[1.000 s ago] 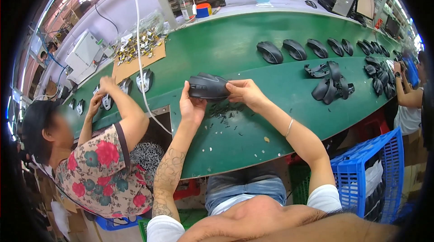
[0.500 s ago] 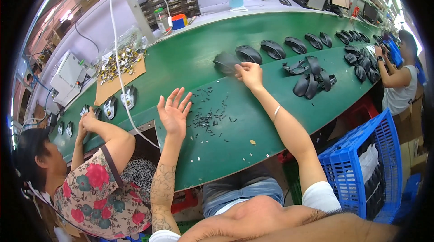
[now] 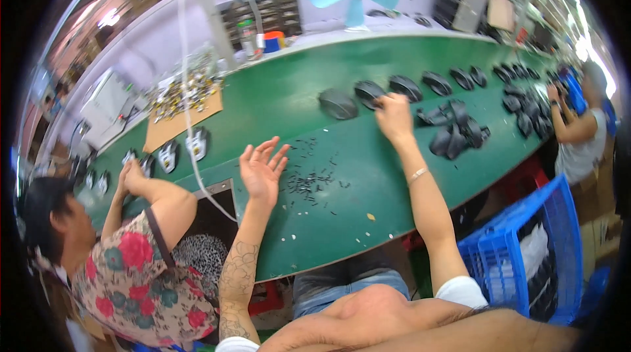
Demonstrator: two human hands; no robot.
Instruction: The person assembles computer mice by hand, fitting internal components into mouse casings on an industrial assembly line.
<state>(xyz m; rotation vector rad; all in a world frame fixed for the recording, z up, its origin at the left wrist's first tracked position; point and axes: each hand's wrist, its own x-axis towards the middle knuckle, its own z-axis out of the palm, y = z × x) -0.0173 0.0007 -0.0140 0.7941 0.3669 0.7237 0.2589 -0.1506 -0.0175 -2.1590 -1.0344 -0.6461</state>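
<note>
My left hand point(image 3: 260, 178) is raised over the green bench, palm up and fingers spread, with nothing in it. Beside it on the bench lies a scatter of small black strips point(image 3: 307, 181). Farther right, my right hand point(image 3: 396, 119) has its fingers bent together at the right edge of a black computer mouse point(image 3: 369, 92), second from the left in a row. The leftmost mouse point(image 3: 338, 104) sits apart from the hand. Another mouse point(image 3: 405, 88) stands just beyond my right fingers. My fingertips partly cover the mouse they touch.
Black curved shells point(image 3: 453, 132) lie piled right of my right hand. A blue crate point(image 3: 519, 253) stands by the bench's right side. A white cable point(image 3: 190, 89) hangs at the left. Co-workers sit on both sides; the left one handles mouse parts point(image 3: 169, 155).
My right hand has moved right, from the leftmost mouse to the second one. The leftmost mouse, blurred before, now lies still. My left hand stays open. The whole view has shifted slightly.
</note>
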